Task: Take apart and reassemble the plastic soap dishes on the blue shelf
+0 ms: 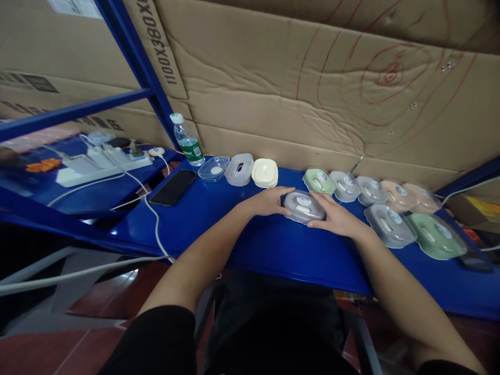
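Note:
Between my two hands is a grey lidded container [304, 207] with a round label on its clear lid, low over the blue table. My left hand [270, 202] grips its left side, thumb and fingers around the edge. On its right side, my right hand [331, 214] holds the edge with spread thumb and fingers. Just behind it sits a green container [319, 180]. To the left at the back are a cream container [265, 173], a grey-white container with an oval opening [239, 169] and a clear lid [214, 169].
Several grey, pink and green containers [437, 236] stand on the right of the blue table [203, 229]. A phone [174, 187] and a water bottle [188, 140] are at the left, near a power strip [105, 166] with white cables. Cardboard [250, 99] rises behind.

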Demonstrator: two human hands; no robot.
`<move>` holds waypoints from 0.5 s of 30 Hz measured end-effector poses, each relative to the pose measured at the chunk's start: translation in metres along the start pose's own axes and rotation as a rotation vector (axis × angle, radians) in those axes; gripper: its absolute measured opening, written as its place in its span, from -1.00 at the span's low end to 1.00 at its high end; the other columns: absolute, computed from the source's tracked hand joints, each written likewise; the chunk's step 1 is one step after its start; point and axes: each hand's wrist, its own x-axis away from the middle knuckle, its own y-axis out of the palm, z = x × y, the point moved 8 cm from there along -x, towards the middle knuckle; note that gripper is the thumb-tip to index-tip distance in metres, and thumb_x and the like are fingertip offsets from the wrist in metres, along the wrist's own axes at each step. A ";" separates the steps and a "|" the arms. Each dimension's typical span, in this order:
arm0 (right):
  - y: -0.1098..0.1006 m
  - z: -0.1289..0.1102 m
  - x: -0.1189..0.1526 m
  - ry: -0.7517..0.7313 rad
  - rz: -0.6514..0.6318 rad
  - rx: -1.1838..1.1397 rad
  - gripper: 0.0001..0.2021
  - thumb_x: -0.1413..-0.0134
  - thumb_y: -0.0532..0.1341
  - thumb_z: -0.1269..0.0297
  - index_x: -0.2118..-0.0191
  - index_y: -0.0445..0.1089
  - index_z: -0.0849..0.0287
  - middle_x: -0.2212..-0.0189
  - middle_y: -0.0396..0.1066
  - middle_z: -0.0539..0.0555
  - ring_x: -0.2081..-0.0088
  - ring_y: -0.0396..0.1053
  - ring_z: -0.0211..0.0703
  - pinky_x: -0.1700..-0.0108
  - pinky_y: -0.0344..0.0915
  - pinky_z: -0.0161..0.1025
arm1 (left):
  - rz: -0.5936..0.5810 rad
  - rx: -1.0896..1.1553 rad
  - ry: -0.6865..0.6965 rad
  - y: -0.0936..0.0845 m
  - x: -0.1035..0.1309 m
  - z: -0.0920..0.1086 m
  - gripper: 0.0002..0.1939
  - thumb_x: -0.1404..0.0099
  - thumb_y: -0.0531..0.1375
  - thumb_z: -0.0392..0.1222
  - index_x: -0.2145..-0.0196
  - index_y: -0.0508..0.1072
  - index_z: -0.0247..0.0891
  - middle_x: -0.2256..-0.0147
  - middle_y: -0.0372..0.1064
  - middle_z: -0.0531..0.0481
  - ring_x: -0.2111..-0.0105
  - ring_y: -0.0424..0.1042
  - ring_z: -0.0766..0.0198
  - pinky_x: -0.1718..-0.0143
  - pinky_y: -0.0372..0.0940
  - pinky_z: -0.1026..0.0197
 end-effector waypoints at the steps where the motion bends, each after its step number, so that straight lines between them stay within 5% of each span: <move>1: 0.001 0.000 0.000 0.006 -0.013 0.001 0.11 -0.13 0.33 -0.37 -0.61 -0.19 -0.13 -0.53 0.02 0.26 -0.46 0.16 0.49 -0.38 0.27 0.43 | -0.003 0.004 -0.005 0.000 0.000 0.000 0.09 -0.13 0.49 0.09 -0.49 0.21 -0.32 0.04 0.60 -0.25 0.03 0.57 -0.08 -0.02 0.44 -0.06; 8: 0.003 -0.002 -0.001 -0.028 0.002 0.003 0.09 -0.19 0.29 -0.35 -0.62 -0.28 -0.13 -0.56 -0.04 0.23 -0.50 0.06 0.48 -0.46 0.15 0.43 | -0.015 -0.014 -0.008 0.000 0.002 0.004 0.06 -0.17 0.45 0.07 -0.50 0.19 -0.31 0.08 0.63 -0.22 0.01 0.58 -0.14 -0.07 0.43 -0.10; 15: 0.000 -0.020 -0.003 -0.138 0.006 0.016 -0.11 -0.26 0.30 -0.25 -0.57 -0.04 -0.23 -0.58 -0.07 0.10 -0.54 -0.03 0.42 -0.50 0.07 0.40 | -0.016 -0.059 0.000 -0.001 0.002 0.001 0.04 -0.13 0.47 -0.02 -0.49 0.23 -0.25 0.07 0.64 -0.20 -0.04 0.57 -0.17 -0.09 0.42 -0.11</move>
